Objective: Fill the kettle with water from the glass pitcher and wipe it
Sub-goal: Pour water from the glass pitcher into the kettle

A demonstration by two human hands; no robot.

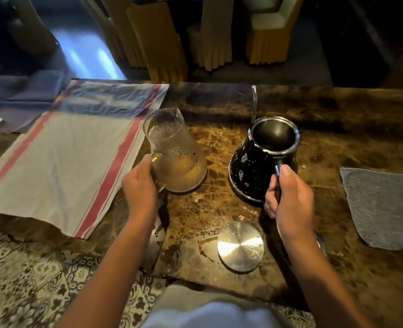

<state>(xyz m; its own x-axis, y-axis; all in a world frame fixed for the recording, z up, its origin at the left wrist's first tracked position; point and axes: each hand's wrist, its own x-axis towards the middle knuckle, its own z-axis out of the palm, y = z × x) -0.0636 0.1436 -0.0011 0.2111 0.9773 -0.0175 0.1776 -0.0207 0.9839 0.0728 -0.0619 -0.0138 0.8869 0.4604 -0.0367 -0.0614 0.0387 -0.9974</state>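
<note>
A textured glass pitcher [175,152] with water in it stands on the brown marble table [219,204], left of centre. My left hand [139,185] is closed around its handle. To the right stands a black gooseneck kettle [259,166] with its top open and wet spots on its side. My right hand [290,195] grips the kettle's handle. The kettle's round silver lid [240,246] lies flat near the table's front edge, between my arms. A grey cloth [382,209] lies at the right.
A white towel with red stripes [65,159] is spread over the table's left part. Water is spilled on the marble near the front edge [172,252]. Covered chairs [162,36] stand beyond the far edge. Patterned floor tiles [30,280] show at the lower left.
</note>
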